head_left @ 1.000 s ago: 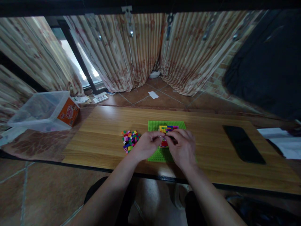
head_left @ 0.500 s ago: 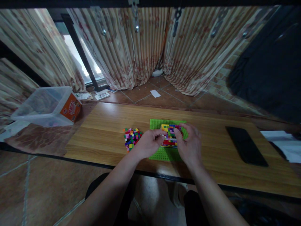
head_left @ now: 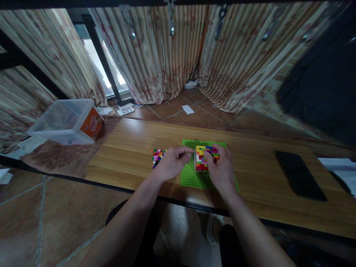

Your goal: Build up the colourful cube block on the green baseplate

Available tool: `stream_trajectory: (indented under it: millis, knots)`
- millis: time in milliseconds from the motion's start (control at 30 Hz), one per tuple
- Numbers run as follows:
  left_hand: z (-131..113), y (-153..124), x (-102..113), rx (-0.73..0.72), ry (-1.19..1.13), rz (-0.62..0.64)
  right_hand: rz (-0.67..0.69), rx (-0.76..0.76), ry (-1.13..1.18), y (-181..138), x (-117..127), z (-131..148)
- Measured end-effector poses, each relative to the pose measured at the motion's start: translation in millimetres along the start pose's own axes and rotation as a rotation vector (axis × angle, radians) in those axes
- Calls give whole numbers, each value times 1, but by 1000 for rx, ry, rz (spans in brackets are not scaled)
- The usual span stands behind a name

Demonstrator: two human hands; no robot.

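Note:
A block built of many-coloured toy bricks sits on a green studded baseplate. My right hand grips it from the right, with the thumb on its near side and fingers over the far right part. Just left of the block, apart from it, is my left hand. Its thumb and index finger are bent together in a pinch; anything between them is too small to make out. A pile of loose small bricks lies left of the baseplate, partly hidden behind my left hand.
The wooden table carries a black phone-like slab on the right. Beyond its left end stands a clear plastic bin with an orange label. White papers lie past the right end. Curtains hang behind.
My left hand has drawn back leftward from the block, uncovering its left side. My right hand keeps its grip on the block. The whole view has shifted slightly.

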State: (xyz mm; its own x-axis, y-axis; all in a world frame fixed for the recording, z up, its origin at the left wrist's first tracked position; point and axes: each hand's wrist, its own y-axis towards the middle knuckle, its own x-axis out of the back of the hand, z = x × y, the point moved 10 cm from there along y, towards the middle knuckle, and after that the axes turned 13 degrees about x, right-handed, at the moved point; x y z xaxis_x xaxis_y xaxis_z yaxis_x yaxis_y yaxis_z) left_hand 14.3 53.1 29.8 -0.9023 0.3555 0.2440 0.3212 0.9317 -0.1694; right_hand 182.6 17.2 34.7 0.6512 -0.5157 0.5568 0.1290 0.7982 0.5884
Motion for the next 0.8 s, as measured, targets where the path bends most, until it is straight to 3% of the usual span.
stream_trajectory:
  millis: [233, 400, 500, 600, 800]
  knots:
    - [5, -2, 26, 56, -71, -79, 16, 32, -25, 1, 1, -1]
    - [10, -3, 55, 42, -77, -237, -74, 281, -146, -4, 25, 54]
    - [12, -2, 65, 23, -83, -301, 156, 475, -13, -23, -1, 98]
    - [11, -1, 67, 12, -75, -326, 384, 541, -27, -48, -36, 120]
    - [10, -1, 67, 9, -75, -328, 454, 528, -225, -59, -65, 121]
